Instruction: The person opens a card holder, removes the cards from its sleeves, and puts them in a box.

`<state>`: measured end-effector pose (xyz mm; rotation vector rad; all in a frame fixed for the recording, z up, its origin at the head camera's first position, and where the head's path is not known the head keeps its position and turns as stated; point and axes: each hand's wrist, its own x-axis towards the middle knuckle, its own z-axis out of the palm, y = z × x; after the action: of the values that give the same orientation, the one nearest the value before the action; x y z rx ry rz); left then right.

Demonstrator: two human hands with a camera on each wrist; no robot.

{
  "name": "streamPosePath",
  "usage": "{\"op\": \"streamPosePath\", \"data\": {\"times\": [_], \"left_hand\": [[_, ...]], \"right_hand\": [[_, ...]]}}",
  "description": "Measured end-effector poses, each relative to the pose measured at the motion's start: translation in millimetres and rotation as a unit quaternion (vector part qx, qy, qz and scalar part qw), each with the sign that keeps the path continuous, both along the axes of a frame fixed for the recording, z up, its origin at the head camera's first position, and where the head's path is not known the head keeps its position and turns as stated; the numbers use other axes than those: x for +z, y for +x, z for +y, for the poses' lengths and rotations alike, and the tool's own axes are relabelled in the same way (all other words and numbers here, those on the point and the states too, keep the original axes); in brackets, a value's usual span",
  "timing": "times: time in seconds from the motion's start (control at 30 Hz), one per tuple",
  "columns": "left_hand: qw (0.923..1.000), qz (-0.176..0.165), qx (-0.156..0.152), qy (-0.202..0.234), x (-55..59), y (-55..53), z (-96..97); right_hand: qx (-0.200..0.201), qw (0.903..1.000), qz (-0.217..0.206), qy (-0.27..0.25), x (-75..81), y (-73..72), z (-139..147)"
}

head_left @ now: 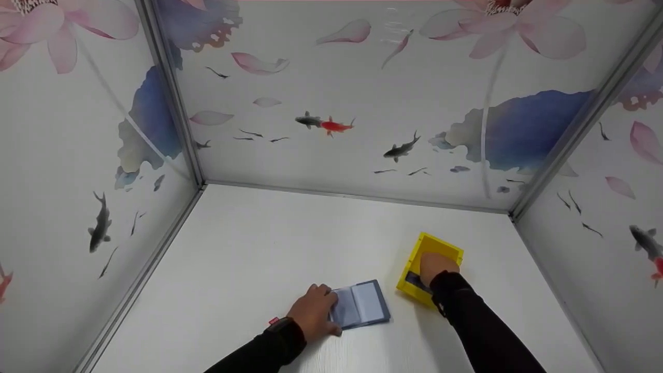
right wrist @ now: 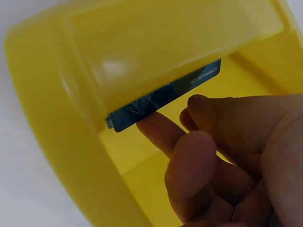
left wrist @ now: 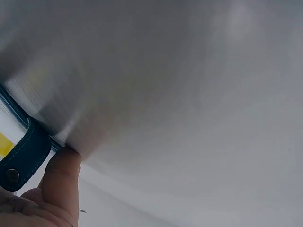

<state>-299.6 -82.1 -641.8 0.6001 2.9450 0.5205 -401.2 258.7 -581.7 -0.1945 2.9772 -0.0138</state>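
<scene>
A blue card holder [head_left: 370,303] lies open on the white table, its clear sleeves facing up. My left hand [head_left: 313,313] grips its left side, fingers over the sleeves and thumb at the near edge. In the left wrist view, the thumb [left wrist: 61,177] touches the holder's edge beside a dark blue snap strap [left wrist: 26,153]. To the right, my right hand [head_left: 436,264] reaches inside a yellow bin [head_left: 437,243]. Dark blue cards [right wrist: 165,97] stand by the bin wall. One fingertip of that hand meets a card's lower edge, with the thumb apart from it.
White panels printed with fish and lotus flowers enclose the table [head_left: 269,233] at the back, left and right. Grey metal strips [head_left: 352,197] run along the panel bases. The bin stands just right of the card holder, a small gap between them.
</scene>
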Motion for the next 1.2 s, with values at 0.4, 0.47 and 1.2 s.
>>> {"op": "streamPosePath", "data": {"times": [0.4, 0.47, 1.2], "left_hand": [[0.9996, 0.019, -0.014, 0.016, -1.2, 0.9, -0.5], [0.9994, 0.024, -0.018, 0.019, -0.3, 1.8, -0.7], [0.9989, 0.017, -0.038, -0.020, 2.7, 3.2, -3.4]], "right_hand": [[-0.025, 0.9995, 0.000, -0.019, 0.4, 0.2, 2], [-0.029, 0.9987, 0.013, -0.041, 4.2, 3.2, 3], [0.073, 0.9609, 0.173, -0.204, 23.4, 65.0, -71]]}}
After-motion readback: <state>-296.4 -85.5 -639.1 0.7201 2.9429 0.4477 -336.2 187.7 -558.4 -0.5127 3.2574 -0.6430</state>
